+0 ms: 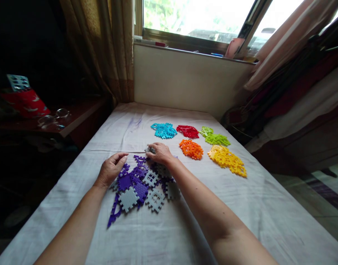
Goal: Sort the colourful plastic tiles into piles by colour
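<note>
Purple pieces (pixel 125 181) and grey pieces (pixel 128 199) lie mixed in a loose pile on the sheet-covered surface (pixel 124 235). At the pile's left edge is my left hand (pixel 111 168), its fingers curled together; what they hold, if anything, is hidden. My right hand (pixel 159 152) is at the far side of the pile, with its fingers closed on a small grey piece (pixel 150 149). The right forearm passes over the pile's right side.
Beyond and to the right lie separate heaps: blue (pixel 163 130), red (pixel 188 131), green (pixel 217 139), orange (pixel 191 149) and yellow (pixel 226 159). Glasses (pixel 54 117) and a red container (pixel 26 103) rest on a side table at left. Clothes hang at right.
</note>
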### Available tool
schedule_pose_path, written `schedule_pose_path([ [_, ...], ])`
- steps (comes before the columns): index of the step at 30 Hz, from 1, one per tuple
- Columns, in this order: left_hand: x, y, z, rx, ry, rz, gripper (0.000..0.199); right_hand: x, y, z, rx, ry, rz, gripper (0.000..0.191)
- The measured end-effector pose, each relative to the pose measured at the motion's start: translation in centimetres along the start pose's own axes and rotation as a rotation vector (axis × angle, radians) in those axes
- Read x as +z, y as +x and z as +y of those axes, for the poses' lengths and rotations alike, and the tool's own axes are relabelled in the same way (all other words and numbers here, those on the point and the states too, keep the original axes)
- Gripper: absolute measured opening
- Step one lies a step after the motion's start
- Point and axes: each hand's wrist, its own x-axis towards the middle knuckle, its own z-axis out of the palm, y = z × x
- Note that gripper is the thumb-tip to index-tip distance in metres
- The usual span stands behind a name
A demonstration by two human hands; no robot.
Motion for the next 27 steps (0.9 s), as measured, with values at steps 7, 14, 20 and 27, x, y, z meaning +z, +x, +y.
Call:
schedule_pose_path([
  [7, -0.1, 0.1, 0.1, 0.08, 0.178, -0.045, 0.062, -0.5, -8.5, 2.9, -0.023, 0.153, 0.192, 0.053],
  [14, -2.2, -5.6, -1.5, 0.248, 0.62, -0.392, 0.113, 1.0, -18.1, 5.9, -0.096, 0.015, 0.125, 0.094],
  [20, 0.1, -10.3, -0.9, 0.316, 0.727, -0.298, 0.11, 3.0, -18.1, 3.7, -0.127, 0.023, 0.191, 0.072],
  [27, 3.5, -7.5, 2.1, 0.214, 0.707, -0.142, 0.082, 3.3, -17.4, 3.3, -0.008, 0.072, 0.355, 0.062],
])
